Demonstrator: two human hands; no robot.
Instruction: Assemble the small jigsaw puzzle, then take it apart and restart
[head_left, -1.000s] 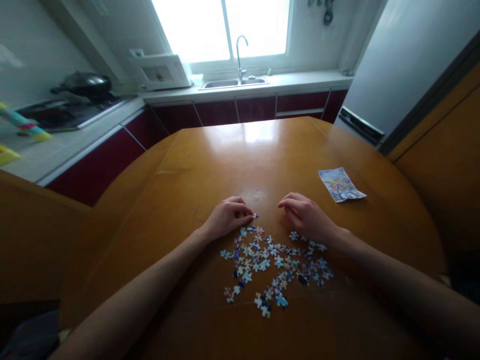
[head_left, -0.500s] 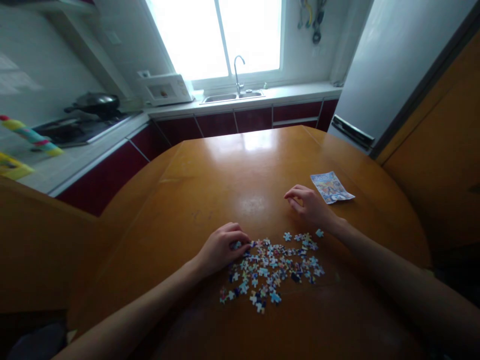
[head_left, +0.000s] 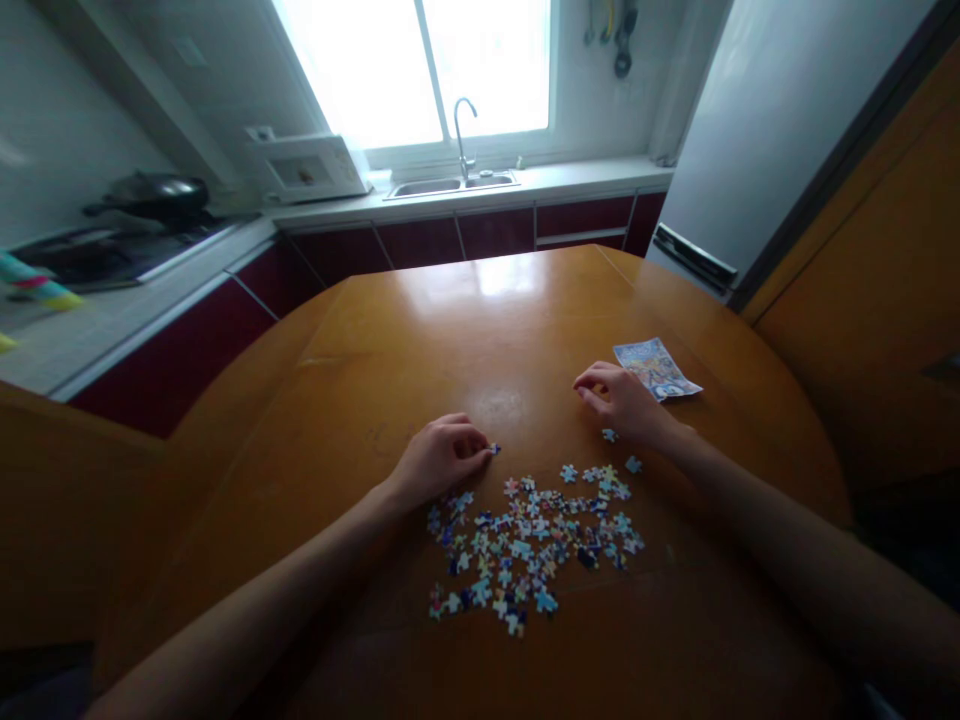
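Observation:
Several small jigsaw pieces (head_left: 532, 535) lie scattered on a round wooden table (head_left: 465, 330) in front of me. My left hand (head_left: 439, 462) rests on the table at the upper left edge of the scatter, fingers curled, pinching one small piece (head_left: 493, 449) at its fingertips. My right hand (head_left: 621, 400) lies on the table beyond the scatter's right end, fingers curled together; whether anything is in them is hidden. A loose piece (head_left: 609, 435) sits just below that hand. A printed picture sheet (head_left: 655, 367) lies flat close to the right hand.
Beyond the table runs a kitchen counter with a sink and tap (head_left: 461, 150), a white microwave (head_left: 304, 168) and a hob with a dark pan (head_left: 150, 195) at left. A grey fridge (head_left: 750, 130) stands at right, beside a wooden panel (head_left: 862, 330).
My left hand has moved up out of the scatter with a piece at its fingertips. My right hand has drifted a little further from the pieces, toward the picture sheet. The view has shifted slightly.

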